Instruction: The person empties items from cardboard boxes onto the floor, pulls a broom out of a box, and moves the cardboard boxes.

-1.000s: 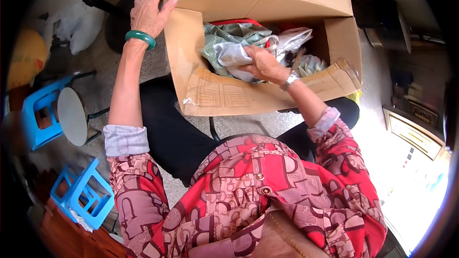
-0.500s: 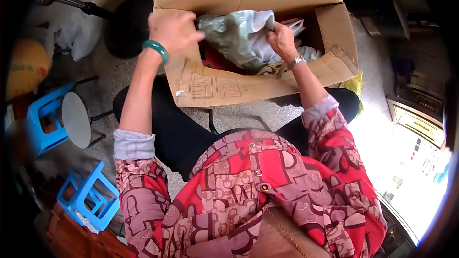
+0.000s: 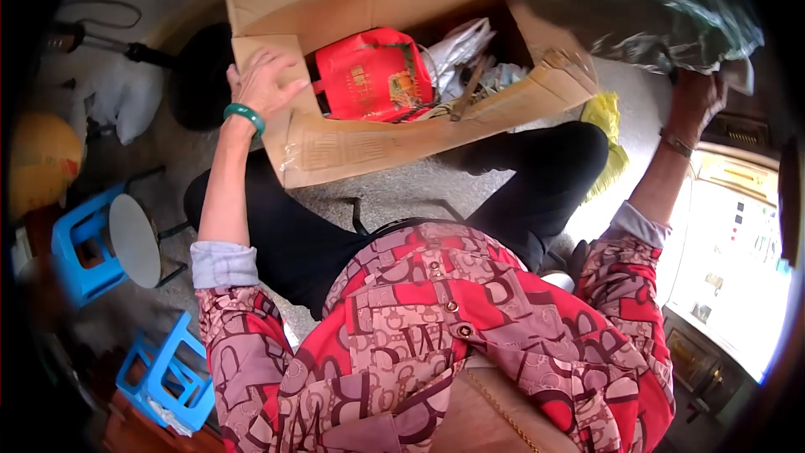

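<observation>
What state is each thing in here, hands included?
Cardboard box: open, flaps folded outward.
Red bag: inside the box, bulging; closure cannot be told.
Dark green plastic: crumpled, held up clear of the box.
Yellow plastic: crumpled, beside the right knee.
Left hand: fingers spread, at the box's left flap.
Right hand: closed on the green plastic.

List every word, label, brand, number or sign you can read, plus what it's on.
"B": large letter, repeated on the red-and-pink patterned shirt; overlapping letters beside it unclear.
Red bag with gold print: characters, too blurred.
Brown cardboard box: faint print, no legible words.
Bright white panel at right: marks too small.
</observation>
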{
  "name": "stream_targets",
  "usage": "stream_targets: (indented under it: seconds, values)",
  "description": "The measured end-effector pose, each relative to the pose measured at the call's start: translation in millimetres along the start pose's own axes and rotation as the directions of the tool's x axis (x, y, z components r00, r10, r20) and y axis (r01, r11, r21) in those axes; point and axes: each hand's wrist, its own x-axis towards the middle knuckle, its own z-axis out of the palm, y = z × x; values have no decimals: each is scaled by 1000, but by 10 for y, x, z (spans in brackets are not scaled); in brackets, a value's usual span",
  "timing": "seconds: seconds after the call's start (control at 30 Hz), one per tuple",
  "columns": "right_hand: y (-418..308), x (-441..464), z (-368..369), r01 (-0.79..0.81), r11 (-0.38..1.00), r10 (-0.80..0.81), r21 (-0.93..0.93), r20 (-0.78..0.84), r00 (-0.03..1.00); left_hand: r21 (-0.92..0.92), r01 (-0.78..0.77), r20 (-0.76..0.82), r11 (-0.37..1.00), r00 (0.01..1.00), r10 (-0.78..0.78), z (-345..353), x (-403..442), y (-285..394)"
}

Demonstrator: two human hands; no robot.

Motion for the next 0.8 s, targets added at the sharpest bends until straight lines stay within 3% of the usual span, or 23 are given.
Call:
stream_targets:
  seconds: [0.03,0.07,0.1,0.13,0.17,0.2,0.27,0.33,0.4,0.43,0.5,0.57,0.63,0.7,0.73,0.8]
  values:
    - [196,-69,-167,-371,814,417,448,-6,909,47,-16,-37,999,999,18,66,7,-38]
    - [444,-169,-335,-495,543,665,678,13,747,60,-21,-40,998,999,23,99,20,-57]
    - [646,-269,-530,-503,516,717,693,-29,696,73,-24,-43,997,999,27,107,30,-55]
    - [833,-373,-725,-502,605,687,618,-87,721,62,-25,-45,998,999,28,114,33,-56]
    - [766,-403,-916,-382,873,443,302,-165,881,82,-33,-72,996,997,39,90,21,-22]
    - [958,-553,-1042,-407,846,484,345,-176,857,95,-64,-105,993,992,74,115,15,-41]
    - [1493,-804,-1381,-800,496,835,338,67,546,103,-142,-146,984,977,156,147,66,-118]
    - [1560,-1593,-1350,-516,844,537,150,-195,821,140,-248,-183,958,945,272,209,131,-195]
    - [1497,-1969,-1460,-694,607,719,-386,-106,687,114,-251,-171,961,948,268,247,146,-223]
    - [1482,-2163,-1462,-647,552,757,-526,-10,654,131,-232,-146,964,957,251,222,143,-185]
    - [1300,-2440,-1517,-531,525,844,-665,327,425,142,-226,-156,964,956,247,281,143,-230]
    - [1077,-2517,-1460,-626,413,904,-661,217,368,175,-240,-187,955,944,271,287,142,-204]
    - [993,-2386,-1371,-760,366,931,-538,203,305,99,-212,-172,972,959,227,284,144,-194]
    - [960,-2243,-1206,-861,481,873,-166,179,454,203,-245,-187,948,941,283,203,135,-90]
    - [678,-1882,-1111,-906,423,891,1,182,416,171,-219,-191,961,949,250,188,117,-58]
    - [199,-1297,-877,-853,472,821,223,242,518,141,-166,-190,976,963,192,194,101,-16]
